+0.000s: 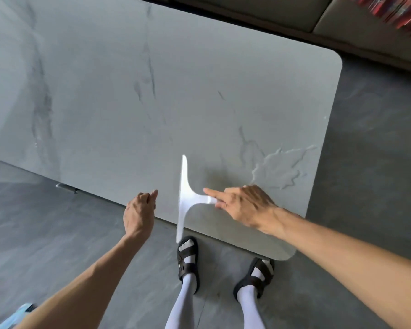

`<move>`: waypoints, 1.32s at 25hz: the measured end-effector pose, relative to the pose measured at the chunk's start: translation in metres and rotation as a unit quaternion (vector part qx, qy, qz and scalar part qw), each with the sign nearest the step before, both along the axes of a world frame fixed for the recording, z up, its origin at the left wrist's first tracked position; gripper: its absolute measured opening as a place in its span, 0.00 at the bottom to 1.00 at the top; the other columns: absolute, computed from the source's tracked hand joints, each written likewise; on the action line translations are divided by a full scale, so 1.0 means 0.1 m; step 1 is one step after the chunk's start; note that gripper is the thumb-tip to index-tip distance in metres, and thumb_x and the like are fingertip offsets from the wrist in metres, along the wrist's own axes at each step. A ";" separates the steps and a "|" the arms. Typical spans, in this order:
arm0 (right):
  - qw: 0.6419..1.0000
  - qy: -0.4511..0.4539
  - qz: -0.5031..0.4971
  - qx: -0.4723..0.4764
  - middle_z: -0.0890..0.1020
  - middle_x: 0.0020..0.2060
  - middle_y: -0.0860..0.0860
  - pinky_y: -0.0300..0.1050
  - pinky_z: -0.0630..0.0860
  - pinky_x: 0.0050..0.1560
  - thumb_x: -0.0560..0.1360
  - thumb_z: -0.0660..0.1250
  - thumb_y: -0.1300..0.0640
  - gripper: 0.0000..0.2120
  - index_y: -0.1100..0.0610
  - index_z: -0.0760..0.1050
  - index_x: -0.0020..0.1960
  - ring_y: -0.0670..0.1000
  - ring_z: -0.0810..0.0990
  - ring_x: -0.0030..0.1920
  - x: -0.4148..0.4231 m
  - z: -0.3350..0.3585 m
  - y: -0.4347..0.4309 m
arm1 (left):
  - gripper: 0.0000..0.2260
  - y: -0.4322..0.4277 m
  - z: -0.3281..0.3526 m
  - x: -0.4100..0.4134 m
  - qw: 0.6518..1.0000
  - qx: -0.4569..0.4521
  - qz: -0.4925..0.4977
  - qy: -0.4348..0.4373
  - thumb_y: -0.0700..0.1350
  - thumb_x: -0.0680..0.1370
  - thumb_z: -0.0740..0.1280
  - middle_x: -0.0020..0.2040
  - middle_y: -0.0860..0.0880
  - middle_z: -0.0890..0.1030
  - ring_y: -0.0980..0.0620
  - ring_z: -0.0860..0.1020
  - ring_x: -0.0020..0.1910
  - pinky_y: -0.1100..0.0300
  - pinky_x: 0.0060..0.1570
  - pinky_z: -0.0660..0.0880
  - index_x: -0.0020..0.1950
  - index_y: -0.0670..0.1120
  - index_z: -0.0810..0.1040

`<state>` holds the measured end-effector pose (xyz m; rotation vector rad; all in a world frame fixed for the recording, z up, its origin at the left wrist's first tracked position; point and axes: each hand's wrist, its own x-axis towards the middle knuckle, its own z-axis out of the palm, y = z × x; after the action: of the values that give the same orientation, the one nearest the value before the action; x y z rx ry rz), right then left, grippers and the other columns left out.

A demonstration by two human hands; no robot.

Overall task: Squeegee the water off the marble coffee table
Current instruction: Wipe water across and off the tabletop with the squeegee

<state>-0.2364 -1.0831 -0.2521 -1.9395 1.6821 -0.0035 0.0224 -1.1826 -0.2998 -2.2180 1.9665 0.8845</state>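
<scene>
1. The left hand (140,211) hovers by the near edge of the tabletop (105,103), with its fingers loosely curled and holding nothing. It would do best off the marble, or laid flat on a dry part for balance, so that it leaves no marks.
2. The squeegee (183,198) sits just right of that hand. Its long blade runs from the near edge away from the person, and the near end sticks out past the edge. Whether the blade presses on the marble cannot be told; a shadow on its right side hints that it may be tilted or slightly lifted.
3. The right hand (246,205) grips the handle, fingers curled round it and the forefinger laid straight along it toward the blade. That finger is well placed to press evenly, and the blade probably needs to lean over and bear down along its whole length.
4. The water (282,169) lies as a spread puddle further right, beyond the right hand and near the rounded corner. The blade is on its left, so one steady stroke to the right would likely carry it over the short end.
5. The floor (370,150) past that end would take the run-off. Pushing toward the near edge instead risks wetting the sandalled feet (188,255).
</scene>
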 end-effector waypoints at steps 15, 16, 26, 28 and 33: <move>0.983 0.093 -0.157 0.008 0.81 0.38 0.47 0.49 0.75 0.40 0.79 0.56 0.43 0.18 0.33 0.67 0.68 0.56 0.82 0.42 -1.08 -0.22 0.89 | 0.12 0.39 -0.17 -0.64 0.961 0.027 -0.267 0.074 0.46 0.76 0.66 0.62 0.40 0.71 0.42 0.68 0.66 0.52 0.64 0.66 0.55 0.39 0.73; 0.981 0.103 -0.165 0.015 0.82 0.40 0.47 0.49 0.75 0.42 0.79 0.56 0.43 0.18 0.33 0.66 0.68 0.56 0.82 0.44 -1.20 -0.20 0.96 | 0.14 0.42 -0.17 -0.70 0.956 0.034 -0.283 0.070 0.46 0.75 0.67 0.59 0.41 0.71 0.42 0.69 0.63 0.53 0.62 0.67 0.55 0.39 0.73; 0.992 0.027 -0.119 -0.032 0.77 0.34 0.46 0.42 0.64 0.31 0.79 0.60 0.44 0.17 0.35 0.69 0.67 0.53 0.79 0.34 -0.77 -0.06 0.90 | 0.07 0.53 -0.04 -0.95 0.980 -0.007 -0.190 0.050 0.40 0.76 0.65 0.46 0.46 0.81 0.43 0.78 0.46 0.53 0.41 0.74 0.53 0.44 0.74; 0.997 0.006 -0.078 0.005 0.73 0.35 0.45 0.43 0.65 0.33 0.80 0.55 0.43 0.18 0.36 0.66 0.69 0.54 0.78 0.36 -0.49 -0.20 0.80 | 0.06 0.53 -0.04 -0.94 0.983 -0.001 -0.181 0.036 0.41 0.76 0.66 0.42 0.45 0.83 0.42 0.79 0.42 0.53 0.37 0.74 0.52 0.46 0.73; 0.996 0.018 -0.084 0.028 0.73 0.35 0.46 0.44 0.66 0.34 0.80 0.54 0.43 0.17 0.34 0.66 0.69 0.55 0.79 0.38 -0.63 -0.35 0.96 | 0.05 0.60 -0.10 -1.06 0.977 -0.020 -0.211 0.000 0.44 0.79 0.59 0.41 0.42 0.82 0.40 0.78 0.44 0.54 0.37 0.70 0.52 0.45 0.72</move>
<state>-0.2990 -0.9874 -0.2867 -1.7635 1.8446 0.0154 -0.0840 -1.1222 -0.3097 -1.7046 2.3417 0.7880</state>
